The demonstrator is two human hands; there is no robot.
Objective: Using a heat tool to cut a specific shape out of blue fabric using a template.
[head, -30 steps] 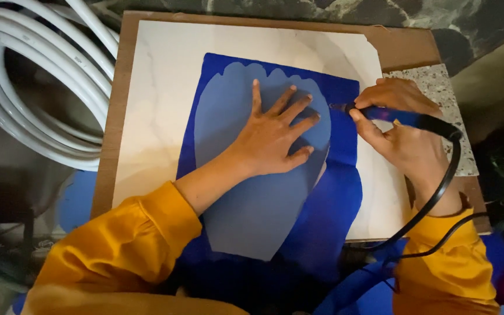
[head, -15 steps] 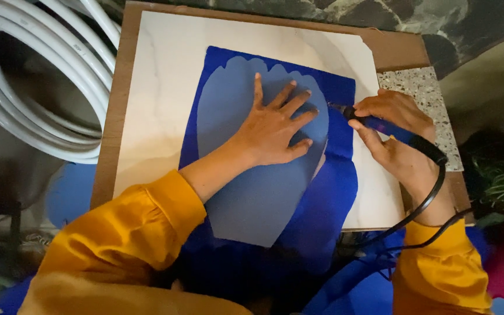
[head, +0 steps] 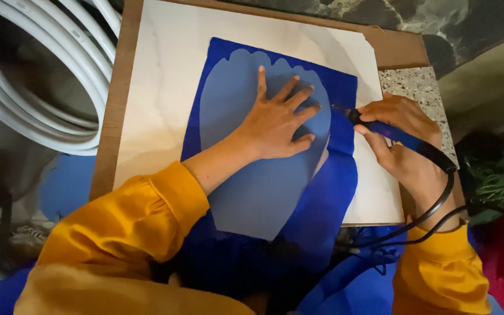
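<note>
My left hand point(head: 278, 119) lies flat with fingers spread on a pale, translucent petal-shaped template point(head: 252, 186). The template rests on a deep blue fabric point(head: 336, 192) spread over a white marbled tile point(head: 164, 99). My right hand point(head: 403, 143) grips a blue and black corded pen-like tool point(head: 401, 137), its tip touching the fabric at the template's right edge, close to my left fingertips. A black cord point(head: 433, 216) runs from the tool back past my right wrist. Both my arms wear yellow sleeves.
The tile sits on a brown board point(head: 112, 134). A coil of white tubing point(head: 36, 76) lies to the left. A speckled stone slab point(head: 418, 87) is right of the tile, with green leaves point(head: 503, 175) and something red at the far right. More blue fabric hangs toward my lap.
My left hand stays pressed on the template. My right hand and the tool stay at the template's right edge; the tip has shifted little, if at all. The camera view has drifted slightly.
</note>
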